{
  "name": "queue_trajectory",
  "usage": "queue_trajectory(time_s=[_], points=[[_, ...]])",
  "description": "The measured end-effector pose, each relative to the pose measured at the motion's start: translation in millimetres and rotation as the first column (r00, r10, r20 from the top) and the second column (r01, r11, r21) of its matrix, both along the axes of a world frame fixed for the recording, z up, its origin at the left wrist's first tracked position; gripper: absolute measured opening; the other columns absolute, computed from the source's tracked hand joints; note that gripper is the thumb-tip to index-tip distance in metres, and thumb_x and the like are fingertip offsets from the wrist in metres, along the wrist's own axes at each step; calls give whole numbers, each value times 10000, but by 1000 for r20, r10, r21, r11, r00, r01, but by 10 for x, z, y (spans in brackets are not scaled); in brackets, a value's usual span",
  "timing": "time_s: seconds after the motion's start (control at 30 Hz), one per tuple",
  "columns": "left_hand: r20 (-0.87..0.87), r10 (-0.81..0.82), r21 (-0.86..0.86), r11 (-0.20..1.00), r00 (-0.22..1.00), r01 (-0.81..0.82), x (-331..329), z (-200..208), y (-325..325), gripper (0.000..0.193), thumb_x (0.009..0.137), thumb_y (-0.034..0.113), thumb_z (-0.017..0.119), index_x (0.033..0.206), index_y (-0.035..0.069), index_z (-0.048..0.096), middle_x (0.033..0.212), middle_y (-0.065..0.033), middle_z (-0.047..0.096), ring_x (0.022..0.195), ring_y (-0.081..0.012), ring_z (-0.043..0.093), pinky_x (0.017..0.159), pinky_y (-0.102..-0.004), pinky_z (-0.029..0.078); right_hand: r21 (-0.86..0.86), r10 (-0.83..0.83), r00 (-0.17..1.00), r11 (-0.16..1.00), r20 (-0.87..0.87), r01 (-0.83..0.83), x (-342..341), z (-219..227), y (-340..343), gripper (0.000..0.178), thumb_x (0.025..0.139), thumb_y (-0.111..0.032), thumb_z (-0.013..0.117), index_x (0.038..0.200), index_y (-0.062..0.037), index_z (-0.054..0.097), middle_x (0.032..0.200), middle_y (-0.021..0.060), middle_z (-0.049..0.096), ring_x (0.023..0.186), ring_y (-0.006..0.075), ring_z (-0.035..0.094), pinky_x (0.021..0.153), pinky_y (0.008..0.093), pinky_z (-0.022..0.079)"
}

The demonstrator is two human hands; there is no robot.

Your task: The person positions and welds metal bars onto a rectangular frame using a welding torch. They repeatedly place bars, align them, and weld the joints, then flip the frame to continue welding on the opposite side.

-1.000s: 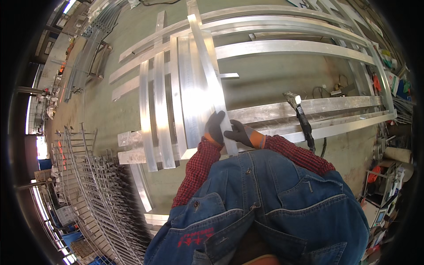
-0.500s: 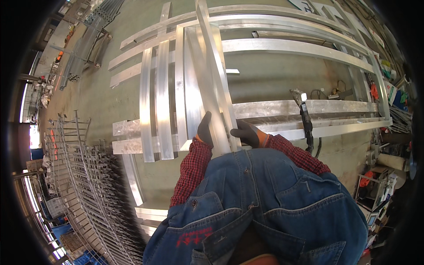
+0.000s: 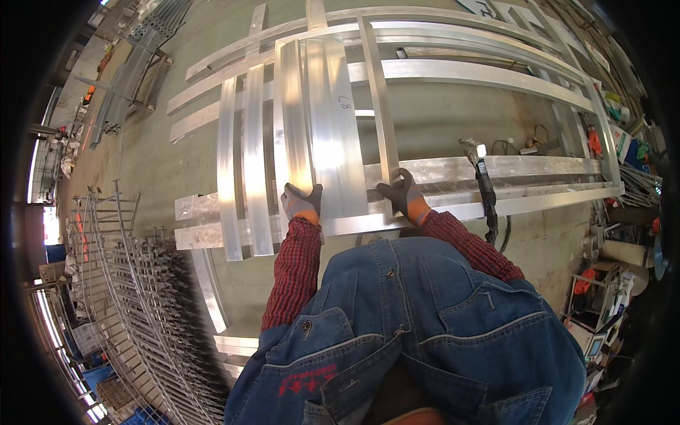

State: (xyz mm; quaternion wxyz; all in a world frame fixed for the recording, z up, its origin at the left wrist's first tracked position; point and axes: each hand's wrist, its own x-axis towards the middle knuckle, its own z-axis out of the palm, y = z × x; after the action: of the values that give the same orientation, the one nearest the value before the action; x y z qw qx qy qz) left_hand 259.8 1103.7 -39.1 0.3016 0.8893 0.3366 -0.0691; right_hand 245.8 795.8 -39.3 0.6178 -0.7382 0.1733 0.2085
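My left hand, in a dark glove with an orange cuff, grips the near end of a shiny aluminium profile, thumb and fingers on either side of it. Right beside that profile lies a wide aluminium panel with handwritten marks. My right hand, gloved alike, is closed round the near end of a narrow aluminium bar, a little apart from the panel's right side. These pieces lie crosswise over long aluminium rails. Two more profiles rest to the left of my left hand.
A black-wrapped tool with a cable hangs across the near rails on the right. At lower left stands a dense stack of metal racks. Bundled tubes lie far left; mixed clutter lines the right edge.
The narrow bar has shifted right and lies straighter, uncovering the wide panel. My left hand has moved left onto a profile's end; my right hand has moved slightly right and forward.
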Motion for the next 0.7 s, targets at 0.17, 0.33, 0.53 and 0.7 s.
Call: queue_trajectory(time_s=[0.17,0.33,0.53,0.7], points=[[-33,-19,210,977,999,25,-87,11,-187,1134,790,588,876,1643,17,394,1591,-224,480,1458,-425,493,1217,-483,456,-345,5,980,936,200,66,114,-182,-64,1220,726,-569,924,1625,40,368,1399,306,637,1275,421,654,1046,486,564],[162,-309,340,909,937,241,-109,54,-361,906,896,514,849,1577,27,504,1581,-244,510,1436,-455,509,1201,-489,466,-395,18,990,918,141,39,75,-238,-38,1230,722,-590,913,1626,48,376,1484,323,586,1342,467,610,1090,509,541],[250,-311,-458,797,917,395,89,-123,-926,600,1052,440,682,1490,35,618,1365,-173,709,1224,-307,693,1097,-400,532,-205,38,997,978,66,-24,74,-135,3,979,882,-564,816,1575,38,475,1415,262,662,1300,410,652,1069,453,549],[65,-178,-974,204,982,101,215,-80,-1225,530,1091,473,590,1343,16,681,1291,-115,726,1130,-204,703,974,-352,563,709,28,999,705,-38,7,-37,-75,-99,539,1134,-394,511,1481,14,568,1307,169,729,1179,278,716,977,434,594]])
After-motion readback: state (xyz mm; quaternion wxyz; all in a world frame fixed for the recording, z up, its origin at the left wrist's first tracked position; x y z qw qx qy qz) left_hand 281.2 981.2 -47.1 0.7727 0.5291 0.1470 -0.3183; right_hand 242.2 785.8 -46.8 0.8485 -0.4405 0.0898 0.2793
